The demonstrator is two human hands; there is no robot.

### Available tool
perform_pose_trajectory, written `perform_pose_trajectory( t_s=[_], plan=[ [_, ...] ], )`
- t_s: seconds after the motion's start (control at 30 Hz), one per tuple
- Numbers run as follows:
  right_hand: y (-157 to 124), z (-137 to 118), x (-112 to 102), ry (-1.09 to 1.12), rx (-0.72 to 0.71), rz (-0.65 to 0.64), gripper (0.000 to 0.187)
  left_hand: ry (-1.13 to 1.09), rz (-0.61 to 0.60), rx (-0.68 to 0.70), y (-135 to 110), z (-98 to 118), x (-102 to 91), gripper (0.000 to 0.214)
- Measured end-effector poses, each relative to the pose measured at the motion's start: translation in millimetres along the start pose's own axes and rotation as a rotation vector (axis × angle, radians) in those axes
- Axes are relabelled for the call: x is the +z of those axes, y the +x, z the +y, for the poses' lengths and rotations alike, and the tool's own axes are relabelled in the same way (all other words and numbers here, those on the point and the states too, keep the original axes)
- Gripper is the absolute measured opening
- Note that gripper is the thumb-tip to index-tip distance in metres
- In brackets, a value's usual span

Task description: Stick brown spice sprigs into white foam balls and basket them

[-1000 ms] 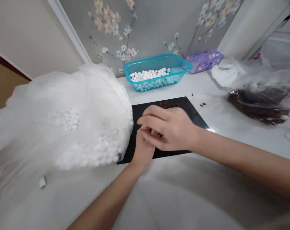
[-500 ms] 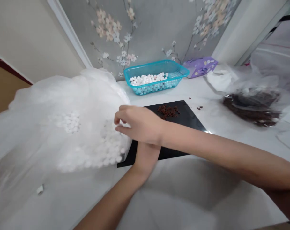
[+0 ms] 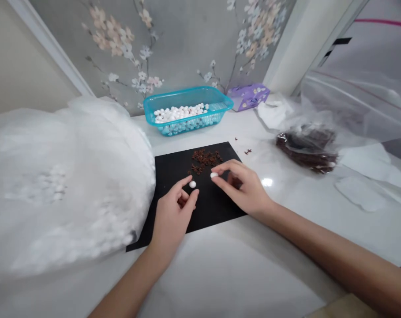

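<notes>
My right hand pinches a small white ball between thumb and index fingertip, above the black mat. My left hand is open, thumb and index finger apart around a second white ball. That ball seems to sit on the mat close to the index fingertip, and I cannot tell whether it touches. Just beyond both hands lies a loose pile of small reddish-brown pieces. On the left, a large translucent white bag full of white balls overlaps the mat's edge.
A teal plastic basket of white balls stands by the floral wall, beside a purple package. To the right are a clear bag of dark brown pieces and crumpled plastic. A few brown pieces lie loose on the white table.
My right hand has drawn back from the white bag to above the mat, now holding a white ball. My crossed arms have parted, and the view has shifted rightward.
</notes>
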State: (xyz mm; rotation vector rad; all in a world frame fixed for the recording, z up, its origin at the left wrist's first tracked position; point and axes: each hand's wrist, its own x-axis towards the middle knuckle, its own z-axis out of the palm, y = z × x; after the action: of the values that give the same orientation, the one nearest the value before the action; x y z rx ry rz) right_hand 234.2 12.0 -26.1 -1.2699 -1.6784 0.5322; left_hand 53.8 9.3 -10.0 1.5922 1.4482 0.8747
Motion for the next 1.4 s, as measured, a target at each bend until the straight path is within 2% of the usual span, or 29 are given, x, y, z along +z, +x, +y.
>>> perform_pose_trajectory(
  t_s=[0.07, 0.23, 0.37, 0.53, 0.63, 0.77, 0.87, 0.97, 1.03, 1.23, 1.4],
  plan=[
    [-1, -2, 2, 0.020, -0.035, -0.049, 0.013, -0.002, -0.012, 0.006, 1, 1, -0.8, 0.042],
    [-1, -6, 2, 0.015, -0.069, -0.156, 0.010, -0.004, -0.032, -0.047, 1, 2, -2.2, 0.024],
    [-3, -7, 0, 0.018, -0.080, -0.174, 0.008, -0.041, -0.022, -0.061, 1, 3, -2.3, 0.025],
    [-5, -7, 1, 0.025, -0.128, -0.181, 0.008, -0.015, -0.125, -0.010, 0, 4, -0.7, 0.029],
    [-6, -6, 2, -0.002, -0.158, -0.205, 0.008, -0.011, -0.140, 0.018, 1, 3, -0.2, 0.026],
    [-7, -9, 2, -0.041, -0.223, -0.238, 0.009, -0.072, -0.137, -0.022, 2, 1, -0.5, 0.026],
    [-2, -11, 4, -0.039, -0.211, -0.235, 0.016, -0.218, -0.063, -0.050, 4, 1, -0.7, 0.026],
    [11, -10, 12, -0.110, -0.132, -0.140, 0.014, -0.376, 0.118, -0.118, 7, 0, -1.1, 0.029],
    [21, -8, 21, -0.212, -0.096, -0.077, 0.012, -0.453, 0.197, -0.147, 8, 0, -1.4, 0.031],
    [40, -9, 44, -0.393, -0.006, -0.118, 0.012, -0.535, 0.222, -0.144, 7, 2, -1.9, 0.029],
    [43, -7, 43, -0.291, 0.010, -0.141, 0.010, -0.527, 0.199, -0.147, 6, 1, -2.1, 0.029]
  ],
)
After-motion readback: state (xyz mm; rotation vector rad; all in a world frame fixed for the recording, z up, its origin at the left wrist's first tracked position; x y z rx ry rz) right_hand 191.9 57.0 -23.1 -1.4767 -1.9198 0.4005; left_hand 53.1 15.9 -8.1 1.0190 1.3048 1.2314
